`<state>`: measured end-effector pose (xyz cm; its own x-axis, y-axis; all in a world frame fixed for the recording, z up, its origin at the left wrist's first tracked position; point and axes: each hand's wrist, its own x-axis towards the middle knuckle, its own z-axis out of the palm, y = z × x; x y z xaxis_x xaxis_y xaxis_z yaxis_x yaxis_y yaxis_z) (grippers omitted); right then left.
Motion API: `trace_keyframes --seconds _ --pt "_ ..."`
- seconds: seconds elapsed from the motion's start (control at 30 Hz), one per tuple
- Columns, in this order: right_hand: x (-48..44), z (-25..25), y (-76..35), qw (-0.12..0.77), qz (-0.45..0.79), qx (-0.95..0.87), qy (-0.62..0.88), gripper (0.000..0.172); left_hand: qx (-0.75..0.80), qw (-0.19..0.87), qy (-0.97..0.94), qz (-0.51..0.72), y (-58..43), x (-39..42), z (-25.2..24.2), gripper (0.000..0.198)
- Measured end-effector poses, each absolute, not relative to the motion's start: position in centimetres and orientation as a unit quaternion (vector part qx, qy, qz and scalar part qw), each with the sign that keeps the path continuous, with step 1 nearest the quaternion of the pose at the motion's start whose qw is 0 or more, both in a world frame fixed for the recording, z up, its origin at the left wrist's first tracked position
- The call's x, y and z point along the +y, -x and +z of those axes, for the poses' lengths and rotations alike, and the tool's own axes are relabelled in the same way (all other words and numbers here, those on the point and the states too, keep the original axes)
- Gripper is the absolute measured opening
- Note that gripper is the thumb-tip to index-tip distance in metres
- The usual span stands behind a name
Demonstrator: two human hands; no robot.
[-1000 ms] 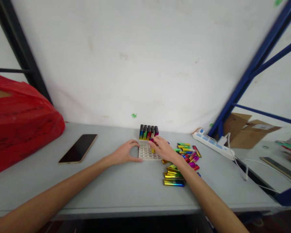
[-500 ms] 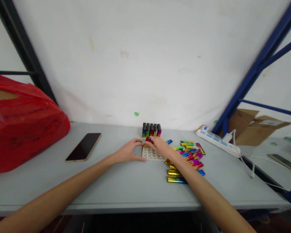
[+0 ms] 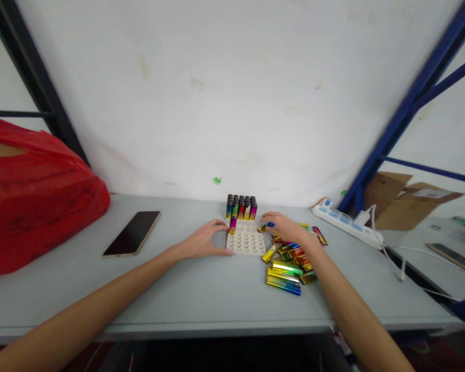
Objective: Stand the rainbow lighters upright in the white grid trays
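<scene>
A white tray point(image 3: 246, 243) with round holes lies on the grey table point(image 3: 201, 289). A row of colourful lighters point(image 3: 241, 206) stands along its far edge, and one more lighter point(image 3: 232, 225) stands in the second row at the left. My left hand point(image 3: 205, 242) rests against the tray's left side, fingers curled round its corner. My right hand point(image 3: 284, 227) is to the right of the tray, over a pile of loose shiny lighters point(image 3: 289, 258), its fingers closing on a blue-tipped lighter point(image 3: 269, 225).
A phone point(image 3: 132, 233) lies face up at the left, beside a big red plastic bag point(image 3: 34, 191). A white power strip point(image 3: 346, 223) with cables runs at the right, by a blue rack post point(image 3: 403, 113) and cardboard boxes point(image 3: 403, 204).
My right hand left the tray after standing one lighter in the second row, and moved right to the pile. My left hand stayed on the tray.
</scene>
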<state>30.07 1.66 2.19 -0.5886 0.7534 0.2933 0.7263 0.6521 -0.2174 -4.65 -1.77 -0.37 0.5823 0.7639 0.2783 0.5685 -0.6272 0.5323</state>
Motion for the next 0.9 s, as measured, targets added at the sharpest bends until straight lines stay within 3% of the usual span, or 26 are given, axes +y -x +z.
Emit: trace_keyframes --seconds 0.07,0.17,0.27,0.5,0.63,0.77,0.9 --pt "1.8 1.9 -30.6 0.157 0.063 -0.887 0.430 0.022 0.383 0.196 -0.869 0.246 4.7 -1.8 -0.3 0.077" --pt "1.4 2.1 -30.7 0.201 0.080 -0.862 0.458 0.014 0.379 0.195 -0.870 0.247 4.8 -1.8 -0.3 0.077" --pt "0.9 2.9 -30.3 0.281 0.116 -0.825 0.476 0.021 0.380 0.197 -0.869 0.249 4.7 -1.8 -0.2 0.077" --pt "0.3 3.9 -27.4 0.463 0.241 -0.721 0.457 0.056 0.378 0.192 -0.869 0.257 4.7 -1.8 -0.3 0.077" --pt "-0.8 4.4 -25.2 0.493 0.366 -0.668 0.420 0.064 0.380 0.190 -0.868 0.256 4.6 -1.9 -0.2 0.078" --pt "-2.3 4.8 -23.3 0.479 0.480 -0.645 0.352 0.060 0.380 0.192 -0.868 0.255 4.6 -2.0 -0.1 0.078" --pt "-2.7 4.4 -22.0 0.472 0.482 -0.638 0.371 0.060 0.370 0.198 -0.869 0.262 4.6 -2.0 -0.1 0.075"
